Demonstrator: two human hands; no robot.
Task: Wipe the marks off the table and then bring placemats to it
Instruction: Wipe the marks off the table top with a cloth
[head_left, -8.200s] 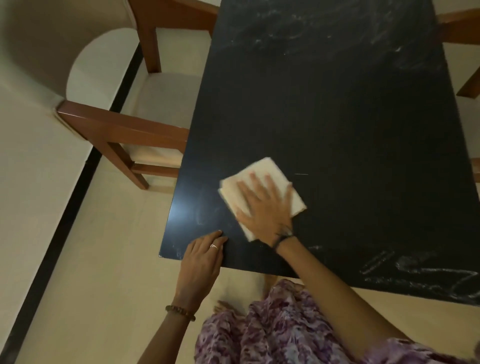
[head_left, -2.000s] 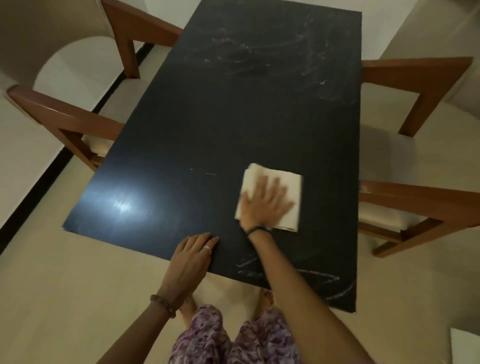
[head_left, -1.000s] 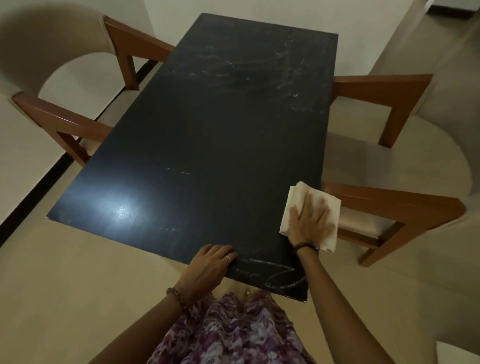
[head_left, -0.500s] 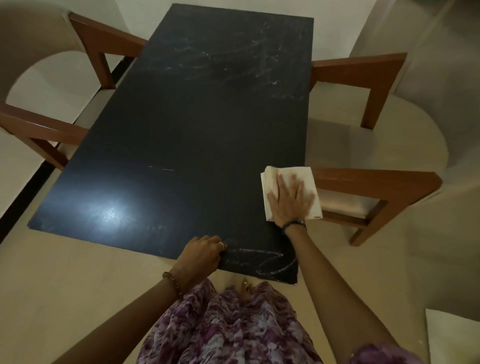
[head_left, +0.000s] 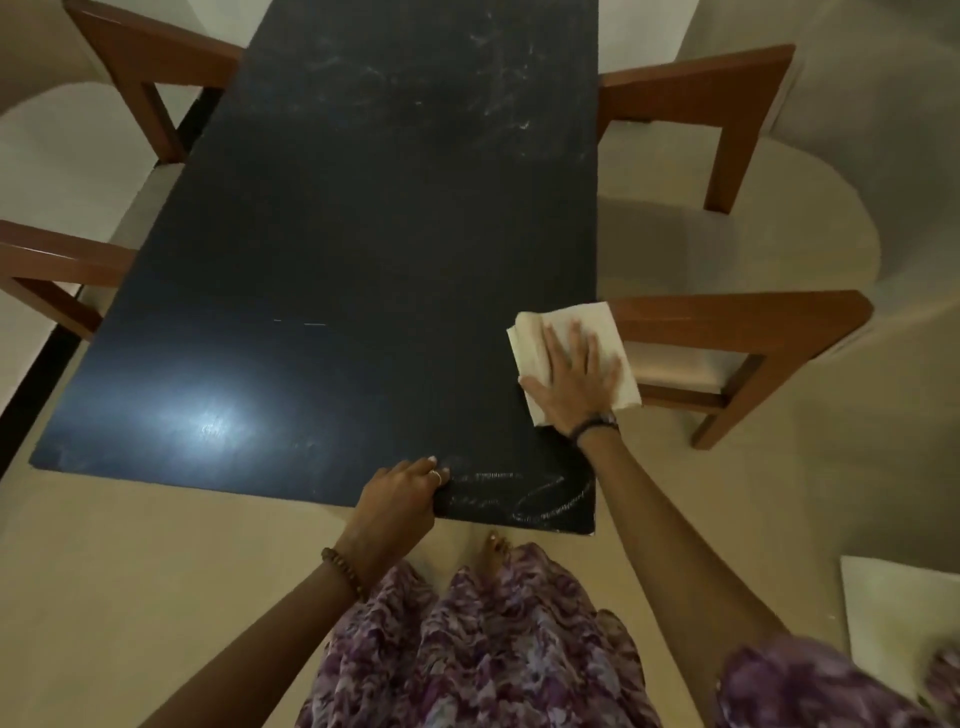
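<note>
Wooden chair (head_left: 78, 260) at left, black table (head_left: 363, 234) with glare patch, chalk marks (head_left: 519, 493) at near edge, left hand (head_left: 400, 493) fingers curled over that edge, right hand (head_left: 576, 379) fingers spread flat pressing folded cloth (head_left: 540, 332) at right edge, second chair (head_left: 737, 322) beyond, beige floor (head_left: 130, 571).

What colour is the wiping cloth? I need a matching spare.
Cream-white, plain; the cloth shows in the head view.

I see the table (head_left: 363, 234) with a dark, smooth top, glossy enough to give a bright glare near its left front corner; chalky pale marks (head_left: 524, 499) look matt on it; the cloth (head_left: 530, 338) at its right edge looks soft and woven; the chairs (head_left: 727, 322) beside it are polished reddish wood.
</note>
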